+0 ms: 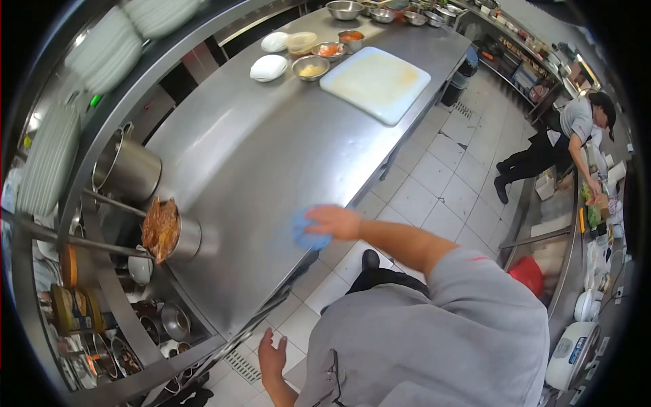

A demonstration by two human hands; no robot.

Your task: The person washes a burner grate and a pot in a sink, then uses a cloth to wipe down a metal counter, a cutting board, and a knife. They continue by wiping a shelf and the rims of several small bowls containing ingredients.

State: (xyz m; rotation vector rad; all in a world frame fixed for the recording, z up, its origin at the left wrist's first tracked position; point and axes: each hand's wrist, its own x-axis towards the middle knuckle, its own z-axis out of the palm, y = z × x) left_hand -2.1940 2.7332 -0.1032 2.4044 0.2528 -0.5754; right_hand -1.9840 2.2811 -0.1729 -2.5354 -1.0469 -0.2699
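My right hand (333,222) presses a blue cloth (310,237) on the steel worktop (234,237), close to its front edge. The hand and cloth are slightly blurred. Below the table edge, over the floor, my left hand (272,354) hangs with fingers apart and nothing in it. Left of the cloth stands a steel pot (188,239) with browned, cooked-looking meat (161,230) sticking out of its top. A white cutting board (376,83) lies farther up the worktop.
A larger steel pot (132,166) stands behind the meat. Bowls of cut food, such as an orange-filled bowl (329,50), sit near the board. Plate stacks (51,159) fill the left shelf. Another person (576,122) works at the right counter, beyond the tiled floor (434,176).
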